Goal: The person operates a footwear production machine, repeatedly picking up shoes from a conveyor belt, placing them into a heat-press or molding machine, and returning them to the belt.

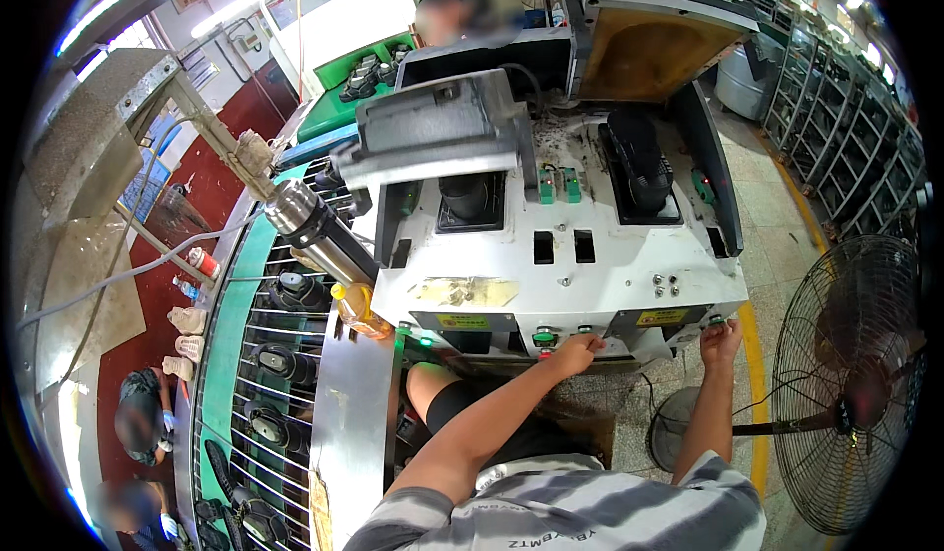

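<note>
A white machine [551, 281] with two stations stands before me. My left hand [578, 352] is at its front panel, fingers curled in beside a small dark button, right of a green button [544, 339] and a red button [545, 355]. At the panel's right end, my right hand [721, 343] has its fingers bent against a small control, mostly covered by them. A black shoe [637, 163] stands toe-up in the right station under a raised lid [654, 55]. Beneath the tilted grey lid [433, 123] of the left station, a dark shoe-like form [466, 197] shows in part.
On my left, a roller conveyor [339, 404] carries several black shoes [285, 364]. An orange bottle [360, 310] stands by a metal cylinder [320, 232]. A large caged fan [846, 384] is close on my right. Beyond the machine is another person [441, 15]; shelf racks [846, 128] line the far right.
</note>
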The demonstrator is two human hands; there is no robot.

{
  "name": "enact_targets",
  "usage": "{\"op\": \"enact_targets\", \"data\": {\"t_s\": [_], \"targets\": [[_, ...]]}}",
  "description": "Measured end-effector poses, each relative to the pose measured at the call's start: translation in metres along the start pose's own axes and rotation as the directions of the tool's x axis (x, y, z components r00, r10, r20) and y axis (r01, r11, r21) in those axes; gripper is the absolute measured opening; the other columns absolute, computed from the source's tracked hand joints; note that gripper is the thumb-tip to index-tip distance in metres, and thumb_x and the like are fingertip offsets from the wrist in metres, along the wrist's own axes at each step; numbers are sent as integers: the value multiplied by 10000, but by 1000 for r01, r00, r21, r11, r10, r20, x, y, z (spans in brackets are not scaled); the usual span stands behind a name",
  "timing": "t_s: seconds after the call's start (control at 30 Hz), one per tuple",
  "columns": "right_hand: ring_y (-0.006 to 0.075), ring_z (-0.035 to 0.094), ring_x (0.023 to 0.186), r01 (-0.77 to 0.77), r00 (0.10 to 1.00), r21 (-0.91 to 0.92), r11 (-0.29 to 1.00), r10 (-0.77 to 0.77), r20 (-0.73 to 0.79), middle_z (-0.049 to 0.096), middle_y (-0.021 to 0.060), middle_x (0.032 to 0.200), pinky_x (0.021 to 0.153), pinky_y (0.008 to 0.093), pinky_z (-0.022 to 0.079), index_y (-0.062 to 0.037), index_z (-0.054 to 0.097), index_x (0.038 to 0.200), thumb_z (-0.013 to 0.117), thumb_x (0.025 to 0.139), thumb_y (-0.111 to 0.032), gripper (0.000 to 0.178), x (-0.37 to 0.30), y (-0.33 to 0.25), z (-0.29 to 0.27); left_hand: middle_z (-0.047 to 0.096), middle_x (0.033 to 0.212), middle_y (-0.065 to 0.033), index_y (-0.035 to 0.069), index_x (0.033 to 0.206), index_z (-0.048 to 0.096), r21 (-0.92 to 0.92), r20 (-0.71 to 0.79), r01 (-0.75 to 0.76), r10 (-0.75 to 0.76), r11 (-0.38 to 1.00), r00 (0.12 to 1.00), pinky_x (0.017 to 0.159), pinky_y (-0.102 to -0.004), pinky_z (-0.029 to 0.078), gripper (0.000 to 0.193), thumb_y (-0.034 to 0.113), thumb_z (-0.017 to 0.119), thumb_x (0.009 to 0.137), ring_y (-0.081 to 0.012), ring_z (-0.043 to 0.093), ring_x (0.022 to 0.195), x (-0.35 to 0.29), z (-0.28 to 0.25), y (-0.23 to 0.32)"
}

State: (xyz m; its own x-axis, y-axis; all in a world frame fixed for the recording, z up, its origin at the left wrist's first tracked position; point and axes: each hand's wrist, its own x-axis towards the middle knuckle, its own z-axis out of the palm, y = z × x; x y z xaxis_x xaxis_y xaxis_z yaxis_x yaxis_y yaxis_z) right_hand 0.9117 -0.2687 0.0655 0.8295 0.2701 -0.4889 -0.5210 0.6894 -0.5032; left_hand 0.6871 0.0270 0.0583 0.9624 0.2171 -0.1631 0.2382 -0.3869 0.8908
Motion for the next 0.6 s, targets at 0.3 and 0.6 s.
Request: {"op": "enact_targets", "data": {"t_s": [0.3, 0.6], "targets": [[190, 571, 670, 292, 907, -783, -549, 418, 45, 599, 64, 725, 622, 363, 471, -77, 639, 851, 587, 871, -316, 246, -12, 200, -3, 681, 860, -162, 86, 908, 712, 104, -617, 197, -92, 975, 781, 711, -399, 525, 181, 230, 615, 856, -348, 668, 829, -134, -70, -88], [224, 620, 956, 777, 151, -455, 435, 573, 805, 644, 85, 1025, 876, 330, 498, -61, 600, 1126, 740, 773, -107, 383, -141, 331, 385, 664, 717, -137, 88, 767, 690, -343, -938, 702, -270, 624, -218, 633, -444, 502, 197, 267, 617, 805, -364, 638, 695, -391, -143, -170]]}}
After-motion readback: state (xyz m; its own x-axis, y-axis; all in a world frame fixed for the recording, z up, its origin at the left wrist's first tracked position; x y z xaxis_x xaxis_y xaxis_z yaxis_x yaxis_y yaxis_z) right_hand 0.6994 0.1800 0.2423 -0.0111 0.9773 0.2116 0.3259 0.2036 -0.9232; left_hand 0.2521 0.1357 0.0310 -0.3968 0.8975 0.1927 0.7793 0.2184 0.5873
